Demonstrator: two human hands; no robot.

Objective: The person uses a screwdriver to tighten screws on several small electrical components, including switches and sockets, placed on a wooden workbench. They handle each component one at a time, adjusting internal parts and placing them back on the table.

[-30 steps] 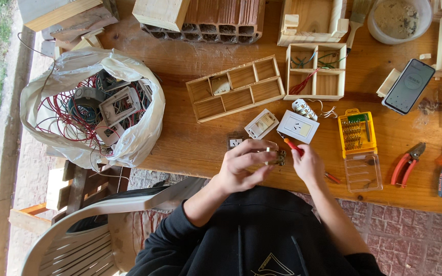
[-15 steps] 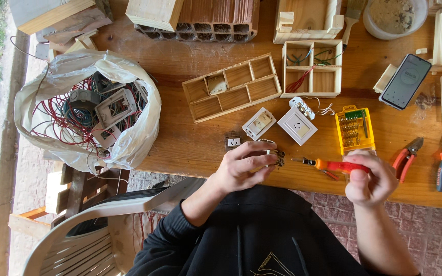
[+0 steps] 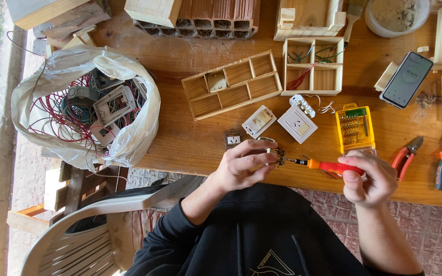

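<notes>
Left hand (image 3: 241,168) pinches a small metal switch part (image 3: 279,157) at the desk's (image 3: 190,138) near edge, grip closed on it. Right hand (image 3: 368,176) wraps the red-handled screwdriver (image 3: 328,165), tip at the part. Just beyond: small socket module (image 3: 233,139), two white switch plates (image 3: 278,122), yellow bit case (image 3: 354,128), pliers (image 3: 428,156) to the right. Further back: wooden divided trays (image 3: 231,84), phone (image 3: 406,79). Far left: white bag of red wires (image 3: 85,105).
</notes>
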